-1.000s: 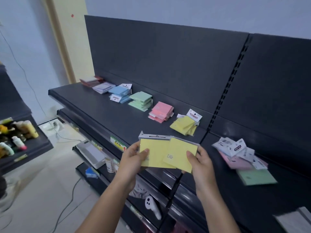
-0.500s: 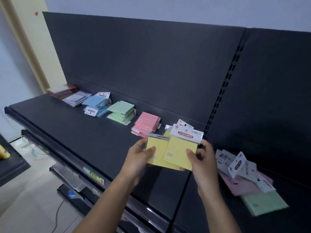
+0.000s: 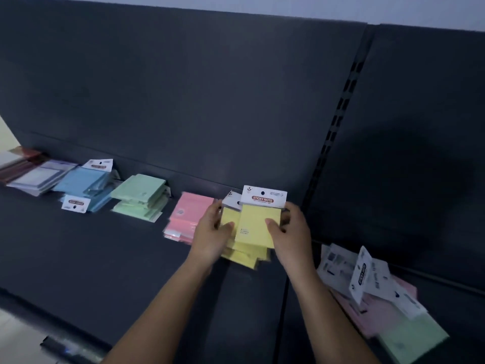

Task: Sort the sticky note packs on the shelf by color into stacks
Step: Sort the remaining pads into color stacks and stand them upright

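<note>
Two yellow sticky note packs (image 3: 253, 224) with white header cards are held between both hands just above the yellow stack (image 3: 244, 254) on the dark shelf (image 3: 91, 258). My left hand (image 3: 211, 233) grips their left edge and my right hand (image 3: 287, 232) pinches the right edge with the thumb on top. Along the back of the shelf stand a pink stack (image 3: 185, 216), a green stack (image 3: 140, 197), a blue stack (image 3: 85, 183) and a white and lilac stack (image 3: 39, 177). An unsorted heap of pink, green and white-carded packs (image 3: 378, 303) lies to the right.
A dark back panel (image 3: 196, 101) rises behind the stacks, with a slotted upright (image 3: 338, 122) between the two shelf sections. A reddish-brown stack (image 3: 19, 161) lies at the far left. The floor (image 3: 15, 337) shows below the shelf's front edge.
Both hands carried the two yellow packs forward from the shelf's front edge to just above the yellow stack. The camera moved closer to the shelf.
</note>
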### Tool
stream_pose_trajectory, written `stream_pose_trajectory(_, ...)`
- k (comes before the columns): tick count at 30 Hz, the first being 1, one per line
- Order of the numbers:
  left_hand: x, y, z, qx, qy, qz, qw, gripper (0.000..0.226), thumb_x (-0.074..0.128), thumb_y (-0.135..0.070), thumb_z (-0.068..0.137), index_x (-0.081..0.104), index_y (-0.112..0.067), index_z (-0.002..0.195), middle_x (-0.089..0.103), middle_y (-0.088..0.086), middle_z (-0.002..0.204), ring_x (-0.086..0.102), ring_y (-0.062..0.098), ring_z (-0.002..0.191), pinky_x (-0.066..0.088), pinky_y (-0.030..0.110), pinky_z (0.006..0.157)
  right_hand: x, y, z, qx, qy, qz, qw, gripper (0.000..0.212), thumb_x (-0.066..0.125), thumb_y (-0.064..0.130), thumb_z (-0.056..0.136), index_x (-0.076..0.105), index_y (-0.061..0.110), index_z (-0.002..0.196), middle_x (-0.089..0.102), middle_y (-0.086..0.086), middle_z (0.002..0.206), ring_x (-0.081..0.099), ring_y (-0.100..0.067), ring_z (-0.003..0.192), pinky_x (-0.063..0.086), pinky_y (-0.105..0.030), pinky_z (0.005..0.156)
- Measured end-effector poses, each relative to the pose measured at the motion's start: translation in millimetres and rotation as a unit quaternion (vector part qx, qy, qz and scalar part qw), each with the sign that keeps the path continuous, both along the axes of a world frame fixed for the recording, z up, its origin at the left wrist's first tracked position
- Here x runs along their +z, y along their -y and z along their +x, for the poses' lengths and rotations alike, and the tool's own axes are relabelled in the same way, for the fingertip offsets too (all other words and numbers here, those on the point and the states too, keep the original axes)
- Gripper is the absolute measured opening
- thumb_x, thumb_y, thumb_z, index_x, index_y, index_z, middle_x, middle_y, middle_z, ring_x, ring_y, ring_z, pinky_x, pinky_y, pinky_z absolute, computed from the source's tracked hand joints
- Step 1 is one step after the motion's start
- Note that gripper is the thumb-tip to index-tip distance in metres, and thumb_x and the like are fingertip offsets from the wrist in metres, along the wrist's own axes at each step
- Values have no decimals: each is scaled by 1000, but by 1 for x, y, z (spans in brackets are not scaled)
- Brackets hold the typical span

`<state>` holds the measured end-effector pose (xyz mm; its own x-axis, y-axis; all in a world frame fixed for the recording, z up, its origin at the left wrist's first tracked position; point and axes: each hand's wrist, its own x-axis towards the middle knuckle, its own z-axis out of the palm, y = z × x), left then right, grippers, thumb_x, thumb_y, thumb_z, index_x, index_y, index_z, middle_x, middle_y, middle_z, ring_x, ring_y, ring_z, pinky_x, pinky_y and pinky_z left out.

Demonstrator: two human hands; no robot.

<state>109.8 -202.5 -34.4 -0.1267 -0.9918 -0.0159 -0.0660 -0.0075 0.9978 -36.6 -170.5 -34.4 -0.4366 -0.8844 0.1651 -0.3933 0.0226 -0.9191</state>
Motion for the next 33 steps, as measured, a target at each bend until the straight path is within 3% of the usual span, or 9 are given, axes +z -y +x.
stream_pose_trajectory(2, -13, 6, -2, -14, 129, -35, 991, 43, 49, 5, 86, 49, -16, 123, 61, -10, 105, 58, 11, 98, 44, 11, 74, -14, 7, 5, -17, -53, 45, 997, 35, 60, 16, 89, 51, 12, 123, 50, -4, 116, 50, -9, 90, 39, -19, 77)
stream_pose_trajectory(5, -28, 11, -3, -33, 235, -81, 968, 40, 50, 2, 88, 47, -8, 126, 50, 9, 125, 44, 25, 120, 31, 14, 91, -27, 11, 15, -49, -30, 75, 996, 41, 56, 20, 92, 47, 10, 130, 45, -7, 124, 49, -11, 102, 33, -14, 83)
stream_pose_trajectory(7, -30, 12, -2, -55, 204, -73, 975, 38, 46, 3, 89, 48, -14, 122, 55, 0, 114, 49, 19, 111, 34, 11, 77, -30, 14, 20, -65, -21, 80, 994, 40, 54, 19, 92, 47, 11, 131, 45, -6, 124, 48, -10, 104, 31, -12, 86)
stream_pose_trajectory(9, -28, 13, 1, -73, 157, -66, 983, 36, 42, 6, 89, 51, -16, 117, 53, -21, 100, 55, -7, 92, 37, 1, 65, -28, 15, 25, -84, -7, 79, 993, 39, 55, 17, 91, 47, 11, 129, 46, -6, 124, 46, -7, 101, 32, -14, 88)
stream_pose_trajectory(11, -27, 14, 6, -69, 133, -65, 987, 37, 41, 6, 91, 49, -7, 125, 39, -24, 98, 41, -23, 73, 30, -7, 62, -26, 13, 30, -102, 21, 69, 992, 38, 56, 16, 91, 47, 10, 127, 50, -6, 123, 48, -9, 103, 37, -18, 91)
stream_pose_trajectory(16, -14, 14, 10, -71, 159, -153, 973, 42, 46, 7, 86, 45, -4, 126, 41, -3, 122, 34, 19, 127, 20, 5, 98, -12, -6, 31, -138, 27, 30, 990, 33, 52, 24, 94, 48, 12, 124, 51, -5, 115, 49, 2, 85, 38, -5, 70)
stream_pose_trajectory(20, -1, -2, 0, -77, 174, -247, 950, 50, 53, 4, 84, 40, -3, 132, 34, 9, 143, 23, 23, 138, 17, 31, 115, 1, -34, 23, -189, 2, -33, 981, 22, 56, 18, 92, 55, 16, 114, 56, 0, 106, 54, -2, 85, 39, -5, 73)
stream_pose_trajectory(27, -10, -45, -48, -280, 242, -391, 842, 45, 59, -11, 83, 50, -8, 127, 52, 5, 130, 36, 23, 132, 20, 27, 110, -1, -108, 4, -267, -49, -21, 962, 15, 53, 6, 91, 59, 18, 97, 63, 3, 93, 56, -8, 77, 41, -6, 66)
stream_pose_trajectory(33, -33, -52, -93, -354, 398, -411, 740, 65, 51, -18, 87, 22, -14, 145, 22, 2, 154, 16, 17, 142, 7, 31, 118, -7, -177, -13, -344, -82, 23, 935, 22, 55, 0, 86, 59, 22, 86, 63, 3, 88, 55, 0, 70, 39, -6, 61)
